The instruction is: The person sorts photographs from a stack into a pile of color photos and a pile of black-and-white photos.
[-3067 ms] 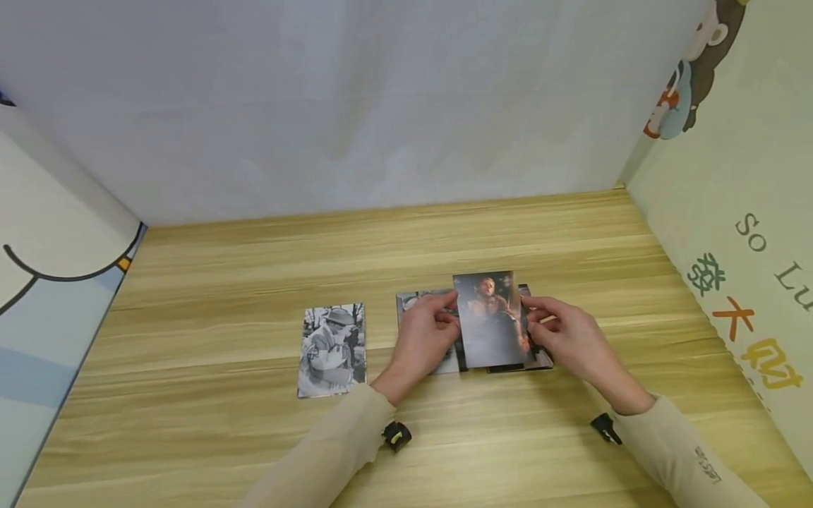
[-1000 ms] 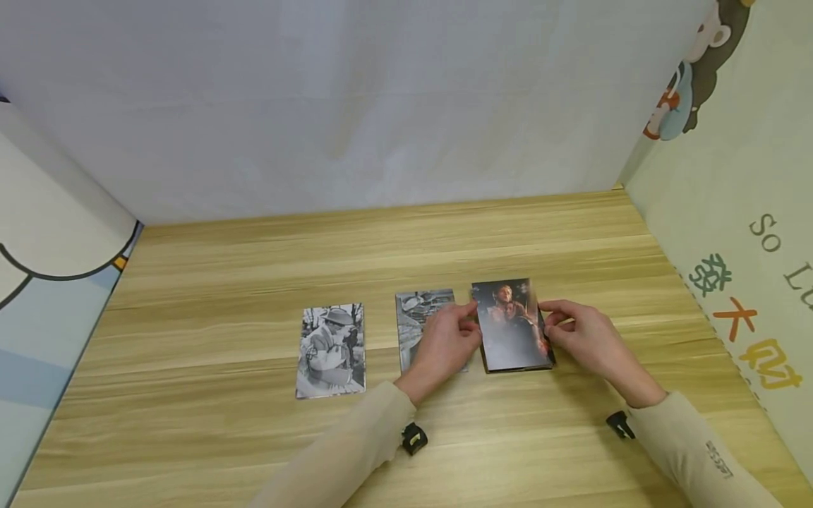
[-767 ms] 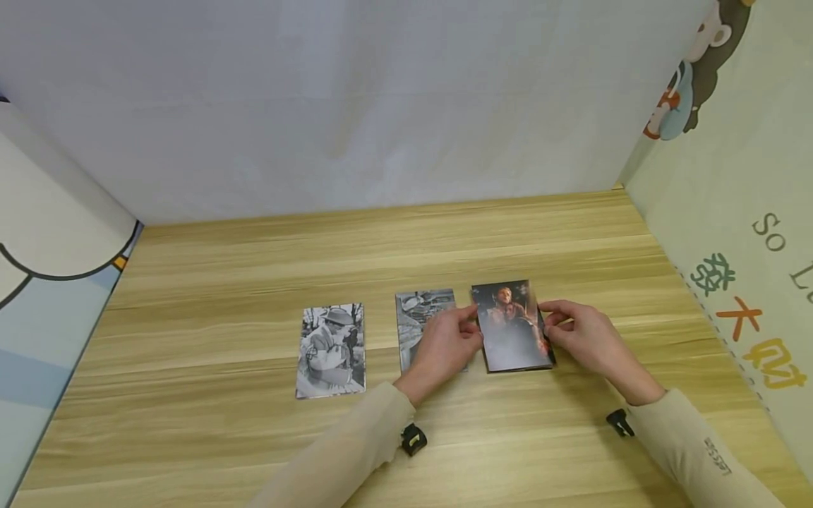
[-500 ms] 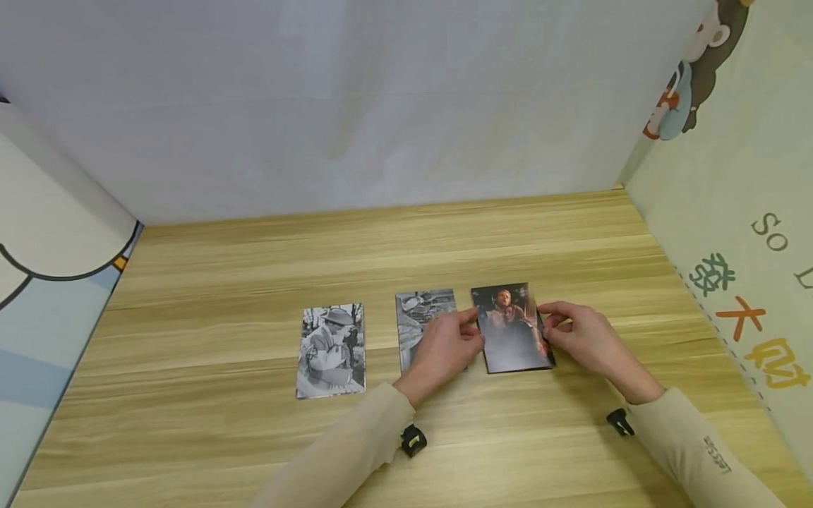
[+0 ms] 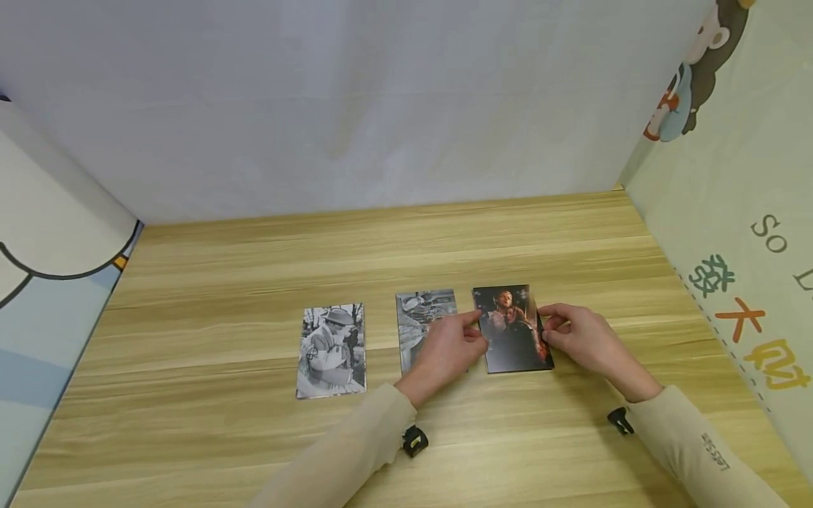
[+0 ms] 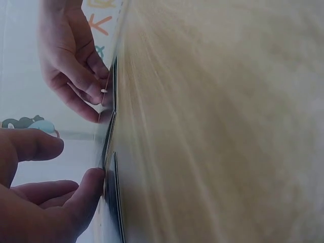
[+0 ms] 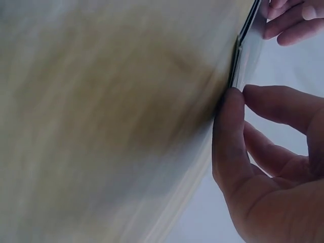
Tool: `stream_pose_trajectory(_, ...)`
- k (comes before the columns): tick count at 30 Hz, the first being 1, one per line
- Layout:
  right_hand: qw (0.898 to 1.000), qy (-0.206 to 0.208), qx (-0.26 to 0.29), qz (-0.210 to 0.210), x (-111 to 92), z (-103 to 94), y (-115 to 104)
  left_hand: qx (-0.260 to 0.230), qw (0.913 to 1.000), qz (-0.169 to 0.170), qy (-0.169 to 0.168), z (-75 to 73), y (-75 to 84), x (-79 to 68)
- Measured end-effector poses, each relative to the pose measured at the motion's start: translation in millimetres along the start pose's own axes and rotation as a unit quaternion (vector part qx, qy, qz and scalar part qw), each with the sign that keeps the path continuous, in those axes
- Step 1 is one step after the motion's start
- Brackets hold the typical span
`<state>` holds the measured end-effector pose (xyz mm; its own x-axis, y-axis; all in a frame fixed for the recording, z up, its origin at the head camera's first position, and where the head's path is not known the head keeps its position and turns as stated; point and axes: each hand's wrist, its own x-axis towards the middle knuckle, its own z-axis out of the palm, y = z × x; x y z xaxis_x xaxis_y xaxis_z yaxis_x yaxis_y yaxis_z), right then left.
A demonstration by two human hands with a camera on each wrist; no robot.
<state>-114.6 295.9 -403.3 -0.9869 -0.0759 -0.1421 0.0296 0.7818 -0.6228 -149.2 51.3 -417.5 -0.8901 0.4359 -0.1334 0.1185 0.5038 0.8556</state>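
A dark colour photo card (image 5: 517, 346) with two figures lies atop a small stack right of centre in the head view. My left hand (image 5: 447, 351) reaches over the middle black-and-white photo (image 5: 414, 317), its thumb touching the colour card's left edge. In the left wrist view its index finger (image 6: 43, 144) is apart from the thumb. My right hand (image 5: 583, 342) is at the stack's right edge, thumb and index fingertips close together on the card edge (image 7: 236, 71) in the right wrist view. Some card edges look slightly tilted from the side. The left hand partly hides the middle photo.
Another black-and-white photo (image 5: 332, 351), of a person in a hat, lies farther left on the wood-grain table (image 5: 254, 261). A pale cloth wall (image 5: 356, 127) stands behind. Printed panels border the table, including the right panel (image 5: 730, 212) with lettering.
The colour card has moved right and down onto the stack, uncovering the middle photo. Both hands have followed it. Lately the card has settled flatter and the glare on it has faded.
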Motion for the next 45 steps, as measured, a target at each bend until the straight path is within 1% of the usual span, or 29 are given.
stream_pose_trajectory(14,1.0,-0.009,-0.011,-0.004,3.8,-0.6,-2.4,0.014,0.9999,-0.008,0.002,0.2,0.9,-1.8)
stream_pose_trajectory(23,1.0,-0.01,-0.012,-0.006,4.7,-0.4,-2.0,0.006,0.9999,-0.011,-0.001,-1.6,2.0,-2.9)
stream_pose_trajectory(28,1.0,-0.008,-0.018,0.001,3.7,-1.5,-4.2,-0.001,0.9999,-0.01,-0.005,-2.4,1.1,-4.0)
stream_pose_trajectory(31,1.0,0.0,-0.017,0.005,1.5,-2.4,-7.5,-0.022,0.9997,-0.009,-0.006,-4.8,0.7,-5.4)
stream_pose_trajectory(35,1.0,0.017,-0.009,0.006,-1.1,-1.8,-13.0,-0.074,0.9972,-0.007,-0.002,-9.7,0.4,-6.6)
stream_pose_trajectory(37,1.0,0.024,-0.001,0.006,-2.0,-0.5,-16.2,-0.092,0.9957,-0.004,0.001,-13.0,1.3,-7.3)
stream_pose_trajectory(42,0.999,0.032,0.015,0.0,-4.1,2.9,-23.2,-0.102,0.9946,0.021,0.01,-21.6,2.7,-10.7)
stream_pose_trajectory(45,0.999,0.04,0.022,-0.006,-5.0,4.6,-26.8,-0.099,0.9941,0.037,0.024,-26.8,1.7,-12.7)
